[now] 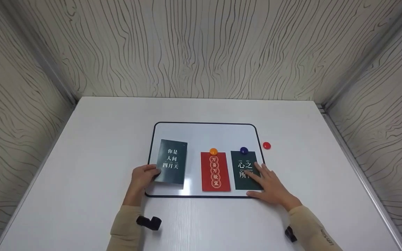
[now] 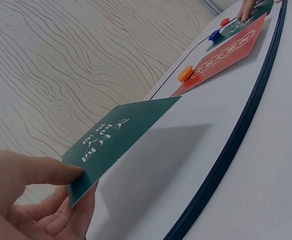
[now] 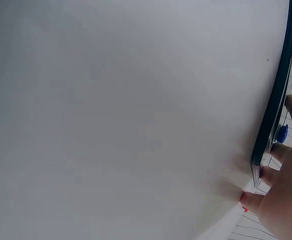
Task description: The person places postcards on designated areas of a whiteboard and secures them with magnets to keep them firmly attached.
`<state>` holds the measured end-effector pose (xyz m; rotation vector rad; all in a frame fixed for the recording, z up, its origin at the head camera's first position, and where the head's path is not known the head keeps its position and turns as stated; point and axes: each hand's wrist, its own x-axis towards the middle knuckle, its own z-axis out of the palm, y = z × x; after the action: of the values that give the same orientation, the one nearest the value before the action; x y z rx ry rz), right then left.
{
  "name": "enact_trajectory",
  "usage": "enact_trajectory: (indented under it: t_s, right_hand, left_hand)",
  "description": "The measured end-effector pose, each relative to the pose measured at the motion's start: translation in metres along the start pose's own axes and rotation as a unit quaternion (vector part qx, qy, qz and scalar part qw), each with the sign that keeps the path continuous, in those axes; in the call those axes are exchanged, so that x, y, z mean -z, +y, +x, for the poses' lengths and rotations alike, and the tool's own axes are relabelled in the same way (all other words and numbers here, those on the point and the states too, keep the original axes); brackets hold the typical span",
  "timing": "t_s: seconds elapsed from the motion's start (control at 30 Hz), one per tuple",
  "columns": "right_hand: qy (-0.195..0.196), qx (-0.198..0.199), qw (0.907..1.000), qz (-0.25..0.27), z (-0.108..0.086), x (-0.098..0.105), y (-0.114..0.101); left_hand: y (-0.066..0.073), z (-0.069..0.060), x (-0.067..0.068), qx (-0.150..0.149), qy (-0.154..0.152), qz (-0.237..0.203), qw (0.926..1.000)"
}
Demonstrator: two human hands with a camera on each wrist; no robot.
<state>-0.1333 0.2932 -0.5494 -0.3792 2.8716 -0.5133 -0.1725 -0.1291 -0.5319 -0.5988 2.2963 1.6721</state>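
Observation:
My left hand (image 1: pixel 142 177) pinches the lower left edge of a dark green card (image 1: pixel 172 162) with white characters. In the left wrist view the thumb lies on top of that card (image 2: pixel 121 127), which is lifted and tilted over the whiteboard (image 1: pixel 194 136), casting a shadow. My right hand (image 1: pixel 270 184) rests with spread fingers on a second dark green card (image 1: pixel 239 181), which lies on the board under a dark blue round magnet (image 1: pixel 244 150). Between the two is a red card (image 1: pixel 215 174) with an orange magnet (image 1: pixel 213 151) at its top edge.
A red round magnet (image 1: pixel 266 145) lies on the white table (image 1: pixel 99 136) just right of the whiteboard. The board has a raised black rim (image 2: pixel 246 117). Wood-grain patterned panels (image 1: pixel 194 48) stand behind and at both sides of the table.

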Motion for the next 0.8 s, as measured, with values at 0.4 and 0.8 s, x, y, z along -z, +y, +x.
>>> enact_trajectory:
  t_s: [0.4, 0.8]
  right_hand:
    - [-0.001, 0.000, 1.0000, 0.000, 0.001, -0.002, 0.001]
    - [-0.002, -0.006, 1.0000, -0.001, 0.000, -0.001, 0.000]
  left_hand:
    - [-0.008, -0.003, -0.006, -0.003, 0.004, -0.007, 1.0000]
    - [-0.011, -0.004, -0.013, -0.025, -0.002, 0.014, 0.9996]
